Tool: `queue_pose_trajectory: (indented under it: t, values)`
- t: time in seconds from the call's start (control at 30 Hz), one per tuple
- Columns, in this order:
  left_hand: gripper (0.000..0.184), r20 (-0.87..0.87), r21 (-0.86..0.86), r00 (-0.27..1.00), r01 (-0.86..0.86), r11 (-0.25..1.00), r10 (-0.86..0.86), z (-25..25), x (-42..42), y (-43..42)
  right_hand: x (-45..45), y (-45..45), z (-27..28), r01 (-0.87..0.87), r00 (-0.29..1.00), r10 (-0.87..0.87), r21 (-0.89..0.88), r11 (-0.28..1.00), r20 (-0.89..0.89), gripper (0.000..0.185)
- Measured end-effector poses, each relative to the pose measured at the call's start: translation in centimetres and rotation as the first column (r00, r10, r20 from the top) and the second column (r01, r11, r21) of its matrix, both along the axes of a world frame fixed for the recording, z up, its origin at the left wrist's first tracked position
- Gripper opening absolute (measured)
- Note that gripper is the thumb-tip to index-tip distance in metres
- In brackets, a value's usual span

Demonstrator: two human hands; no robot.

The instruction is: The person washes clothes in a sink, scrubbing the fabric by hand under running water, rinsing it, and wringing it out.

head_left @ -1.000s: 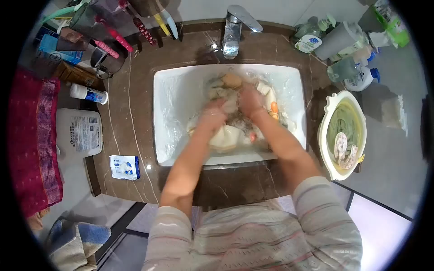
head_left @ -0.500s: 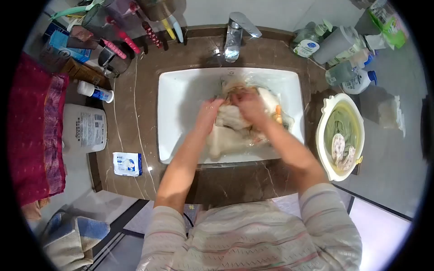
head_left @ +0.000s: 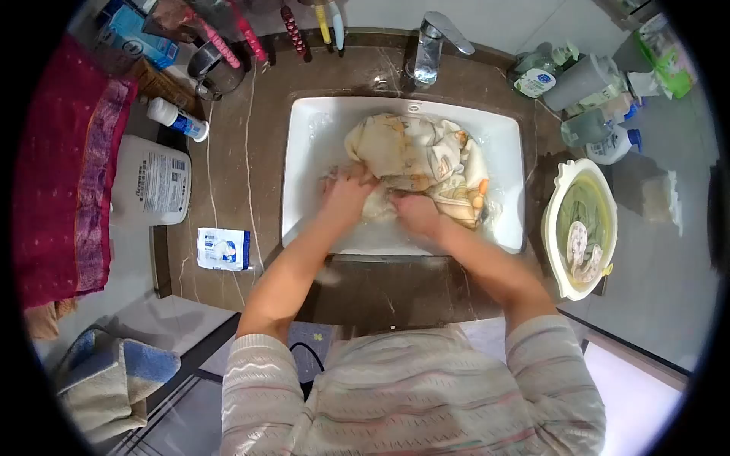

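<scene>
A wet cream cloth [head_left: 414,152] with orange and brown prints lies bunched in the white sink [head_left: 300,137], which holds some water. Its kind, garment or other fabric, I cannot make out. My left hand [head_left: 350,194] is closed on the near left part of the cloth, its fingers bent and slightly blurred. Close beside it, my right hand [head_left: 417,214] grips the near edge of the same cloth, fingers curled in. Some of the fabric between the two hands is hidden under them.
Behind the sink stands a chrome faucet [head_left: 430,57]. At right are a pump bottle [head_left: 536,72] and a yellow-white basin [head_left: 555,258] with green cloth inside. A wipes packet [head_left: 223,249], a white jug [head_left: 152,178] and a small bottle [head_left: 177,119] are at left.
Both hands have moved toward the near side of the sink, and the cloth has shifted and spread toward the back. The whole view has shifted slightly too.
</scene>
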State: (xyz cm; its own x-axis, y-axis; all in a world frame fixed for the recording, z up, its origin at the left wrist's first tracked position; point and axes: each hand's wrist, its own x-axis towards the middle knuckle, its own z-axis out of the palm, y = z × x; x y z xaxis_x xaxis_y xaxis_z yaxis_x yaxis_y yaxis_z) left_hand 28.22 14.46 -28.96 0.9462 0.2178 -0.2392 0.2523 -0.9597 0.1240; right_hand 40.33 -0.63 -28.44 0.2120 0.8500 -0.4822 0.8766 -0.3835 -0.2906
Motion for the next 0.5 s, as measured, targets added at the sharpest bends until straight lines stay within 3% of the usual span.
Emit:
queue_pose_trajectory:
  t: [0.03, 0.1, 0.17, 0.2, 0.3, 0.33, 0.43, 0.47, 0.5]
  values:
    - [0.066, 0.07, -0.136, 0.997, -0.011, 0.991, 0.021, -0.7, 0.4, 1.0, 1.2, 0.8, 0.6, 0.059, 0.985, -0.078, -0.127, 0.99, -0.151, 0.047]
    - [0.05, 0.197, -0.4, 0.976, -0.005, 0.917, 0.091, -1.2, 0.6, 3.3, 2.2, 0.2, 3.6, 0.153, 0.93, -0.167, -0.068, 0.986, -0.328, 0.044]
    - [0.036, -0.153, -0.592, 0.963, -0.27, 0.76, 0.223, 5.9, 0.2, 4.4, 3.3, -1.3, 4.7, 0.269, 0.833, -0.237, -0.009, 0.963, -0.5, 0.039]
    - [0.029, -0.334, -0.639, 0.91, -0.41, 0.65, 0.246, 8.7, 0.0, 4.7, 3.2, -2.0, 6.1, 0.395, 0.691, -0.397, -0.145, 0.907, -0.604, 0.034]
    - [0.022, -0.292, -0.586, 0.936, -0.337, 0.737, 0.195, 10.3, 0.2, 5.8, 3.3, -3.3, 6.8, 0.405, 0.753, -0.501, -0.299, 0.864, -0.427, 0.038]
    - [0.022, -0.236, -0.575, 0.952, -0.3, 0.761, 0.196, 10.7, 0.2, 6.2, 3.4, -4.1, 5.8, 0.233, 0.905, -0.254, -0.102, 0.967, -0.341, 0.03]
    - [0.023, -0.056, -0.534, 0.983, -0.179, 0.826, 0.176, 12.1, 0.2, 7.3, 3.5, -5.7, 5.8, 0.489, 0.841, -0.439, 0.099, 0.867, -0.315, 0.023]
    - [0.023, 0.013, -0.518, 0.987, -0.13, 0.845, 0.16, 12.9, 0.1, 7.7, 3.9, -5.4, 7.5, 0.695, 0.621, -0.652, -0.078, 0.714, -0.434, 0.022]
    - [0.024, 0.08, -0.499, 0.987, -0.081, 0.863, 0.139, 13.7, 0.0, 8.1, 4.7, -5.5, 7.2, 0.708, 0.639, -0.56, 0.118, 0.696, -0.527, 0.021]
